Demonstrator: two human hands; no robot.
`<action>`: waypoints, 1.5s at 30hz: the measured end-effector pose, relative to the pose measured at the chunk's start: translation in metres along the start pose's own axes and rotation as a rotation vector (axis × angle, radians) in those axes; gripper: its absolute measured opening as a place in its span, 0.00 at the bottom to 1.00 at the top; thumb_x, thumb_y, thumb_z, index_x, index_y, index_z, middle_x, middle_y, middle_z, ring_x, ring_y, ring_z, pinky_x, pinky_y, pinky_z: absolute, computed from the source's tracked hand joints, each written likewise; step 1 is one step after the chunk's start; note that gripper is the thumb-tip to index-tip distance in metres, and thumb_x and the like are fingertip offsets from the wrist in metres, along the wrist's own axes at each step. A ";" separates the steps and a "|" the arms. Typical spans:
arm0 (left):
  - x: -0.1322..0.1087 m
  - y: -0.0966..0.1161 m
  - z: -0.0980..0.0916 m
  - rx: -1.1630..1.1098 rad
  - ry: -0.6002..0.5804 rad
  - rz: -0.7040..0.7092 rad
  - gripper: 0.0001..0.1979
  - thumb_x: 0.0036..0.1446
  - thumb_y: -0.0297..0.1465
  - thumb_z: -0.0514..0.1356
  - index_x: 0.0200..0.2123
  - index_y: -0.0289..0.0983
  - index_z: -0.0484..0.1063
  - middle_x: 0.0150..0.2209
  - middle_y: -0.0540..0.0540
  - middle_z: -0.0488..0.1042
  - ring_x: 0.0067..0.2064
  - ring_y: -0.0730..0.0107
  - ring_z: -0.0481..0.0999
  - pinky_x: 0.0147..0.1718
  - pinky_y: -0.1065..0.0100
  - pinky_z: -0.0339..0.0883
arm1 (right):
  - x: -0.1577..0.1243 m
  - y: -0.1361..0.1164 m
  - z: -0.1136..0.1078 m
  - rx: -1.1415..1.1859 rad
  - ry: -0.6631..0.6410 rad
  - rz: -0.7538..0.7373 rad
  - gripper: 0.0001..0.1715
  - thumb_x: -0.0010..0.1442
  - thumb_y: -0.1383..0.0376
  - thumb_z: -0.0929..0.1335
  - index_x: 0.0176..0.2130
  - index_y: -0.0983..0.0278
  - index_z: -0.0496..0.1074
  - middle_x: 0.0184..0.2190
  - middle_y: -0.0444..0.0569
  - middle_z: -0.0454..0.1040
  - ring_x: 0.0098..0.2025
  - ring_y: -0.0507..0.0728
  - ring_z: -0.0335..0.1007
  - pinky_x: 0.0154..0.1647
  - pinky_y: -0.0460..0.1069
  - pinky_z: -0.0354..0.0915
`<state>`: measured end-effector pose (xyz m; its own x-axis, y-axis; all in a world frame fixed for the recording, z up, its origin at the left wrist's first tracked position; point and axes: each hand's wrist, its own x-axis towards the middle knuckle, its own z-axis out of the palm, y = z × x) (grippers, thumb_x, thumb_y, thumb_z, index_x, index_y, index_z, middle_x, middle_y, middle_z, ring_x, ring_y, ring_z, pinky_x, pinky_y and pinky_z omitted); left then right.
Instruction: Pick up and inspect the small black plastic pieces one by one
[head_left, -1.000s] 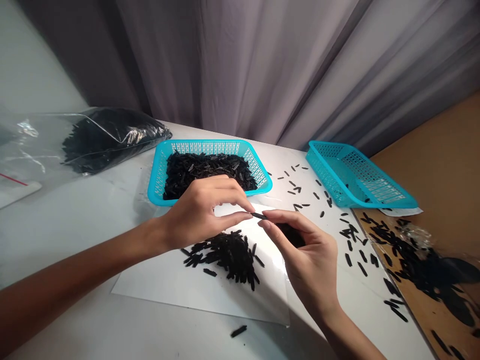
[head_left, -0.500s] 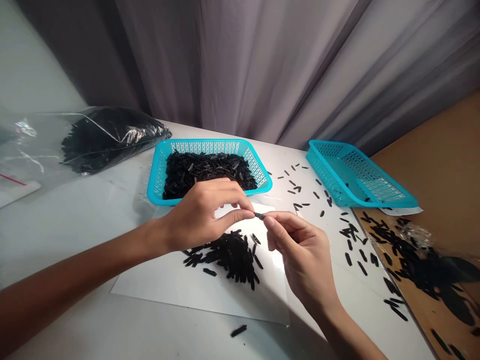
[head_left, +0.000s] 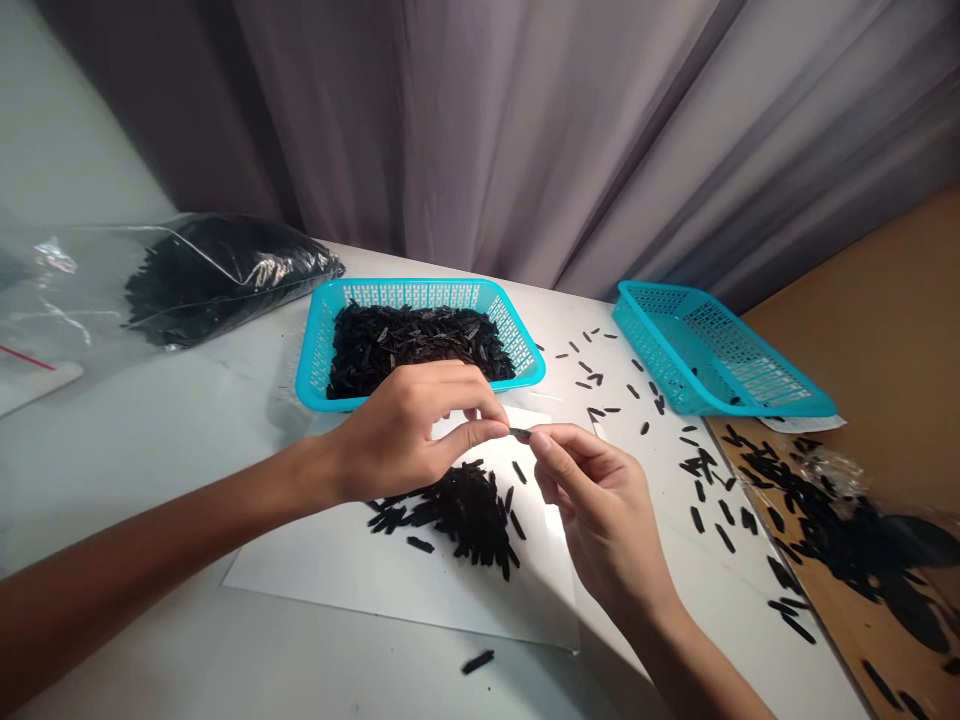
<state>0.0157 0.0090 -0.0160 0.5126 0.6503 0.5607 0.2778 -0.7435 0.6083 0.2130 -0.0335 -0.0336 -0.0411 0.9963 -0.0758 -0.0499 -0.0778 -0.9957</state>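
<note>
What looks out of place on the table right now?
A lone black piece lies on the table below the white sheet; more lie scattered around the right basket and on the brown board, outside any container.

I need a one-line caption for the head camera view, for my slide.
Left hand and right hand pinch one small black piece above a white sheet, near a turquoise basket.

A slim matte-black stick (head_left: 520, 432), its material too small to tell, lies roughly level, pinched between the left hand (head_left: 405, 430) and right hand (head_left: 600, 505); just below, a loose heap of like black sticks (head_left: 465, 515) sits crossed and jumbled on a white sheet (head_left: 337, 570).
</note>
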 end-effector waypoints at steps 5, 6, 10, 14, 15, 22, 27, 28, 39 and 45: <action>-0.002 0.001 0.002 -0.009 -0.019 -0.052 0.07 0.63 0.27 0.61 0.32 0.34 0.74 0.30 0.48 0.76 0.33 0.71 0.73 0.34 0.69 0.67 | 0.001 0.000 0.000 0.008 -0.005 0.012 0.12 0.60 0.57 0.73 0.30 0.61 0.79 0.19 0.39 0.60 0.23 0.50 0.49 0.24 0.48 0.48; -0.002 0.001 0.003 -0.010 -0.024 -0.056 0.07 0.63 0.27 0.61 0.31 0.34 0.74 0.29 0.48 0.76 0.33 0.71 0.73 0.34 0.68 0.67 | 0.001 0.000 0.000 0.012 -0.008 0.016 0.12 0.60 0.57 0.73 0.30 0.61 0.79 0.18 0.39 0.59 0.23 0.50 0.48 0.24 0.48 0.48; -0.003 0.000 0.005 0.012 -0.038 -0.043 0.08 0.64 0.28 0.59 0.31 0.34 0.73 0.29 0.48 0.76 0.32 0.71 0.72 0.35 0.67 0.66 | 0.001 -0.001 0.001 0.016 -0.014 0.025 0.12 0.60 0.57 0.73 0.30 0.61 0.79 0.18 0.39 0.58 0.23 0.50 0.47 0.24 0.48 0.47; -0.003 -0.002 0.005 0.077 -0.023 -0.023 0.06 0.65 0.28 0.58 0.35 0.35 0.74 0.32 0.47 0.78 0.35 0.69 0.74 0.37 0.66 0.67 | 0.001 0.001 0.000 -0.016 -0.001 0.006 0.12 0.60 0.57 0.73 0.30 0.61 0.79 0.18 0.39 0.59 0.23 0.50 0.48 0.24 0.48 0.46; -0.003 -0.001 0.005 0.086 -0.012 -0.017 0.06 0.64 0.28 0.58 0.36 0.35 0.75 0.33 0.46 0.78 0.36 0.68 0.74 0.38 0.65 0.67 | 0.001 0.001 0.000 -0.033 0.002 -0.006 0.12 0.60 0.57 0.73 0.30 0.61 0.78 0.18 0.39 0.59 0.23 0.50 0.49 0.24 0.49 0.46; -0.004 0.002 0.006 0.111 -0.003 0.080 0.04 0.60 0.30 0.64 0.35 0.34 0.77 0.32 0.46 0.79 0.34 0.67 0.75 0.36 0.65 0.69 | -0.001 0.002 0.001 -0.079 0.015 -0.036 0.14 0.59 0.56 0.73 0.27 0.62 0.77 0.18 0.40 0.60 0.23 0.51 0.51 0.24 0.49 0.49; 0.001 -0.012 -0.006 0.299 0.168 -0.055 0.03 0.59 0.26 0.63 0.35 0.35 0.78 0.34 0.46 0.80 0.37 0.66 0.77 0.38 0.65 0.70 | 0.002 -0.001 0.001 0.288 -0.001 0.219 0.13 0.61 0.56 0.72 0.36 0.63 0.80 0.20 0.40 0.63 0.22 0.50 0.51 0.23 0.45 0.55; 0.003 -0.014 -0.009 0.344 0.197 -0.128 0.04 0.59 0.27 0.63 0.37 0.35 0.79 0.36 0.46 0.80 0.38 0.66 0.77 0.38 0.65 0.70 | 0.004 -0.001 0.001 0.417 -0.005 0.326 0.14 0.62 0.56 0.71 0.39 0.64 0.80 0.22 0.42 0.66 0.23 0.50 0.54 0.24 0.44 0.58; -0.012 0.004 0.016 0.391 -0.331 0.064 0.07 0.65 0.30 0.59 0.41 0.35 0.77 0.41 0.43 0.77 0.42 0.60 0.74 0.42 0.60 0.66 | 0.004 -0.005 0.008 0.820 -0.168 0.589 0.23 0.68 0.55 0.63 0.46 0.67 0.80 0.35 0.51 0.79 0.38 0.54 0.74 0.43 0.45 0.71; -0.010 -0.007 0.009 0.349 -0.235 0.004 0.09 0.66 0.27 0.57 0.39 0.36 0.79 0.33 0.47 0.77 0.36 0.65 0.73 0.38 0.64 0.65 | 0.001 0.000 0.007 0.724 -0.212 0.533 0.15 0.66 0.65 0.66 0.44 0.68 0.81 0.45 0.53 0.80 0.48 0.56 0.74 0.57 0.51 0.68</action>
<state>0.0158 0.0067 -0.0309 0.6745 0.6238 0.3949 0.5133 -0.7807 0.3565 0.2057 -0.0333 -0.0333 -0.4165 0.7997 -0.4324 -0.5808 -0.6000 -0.5502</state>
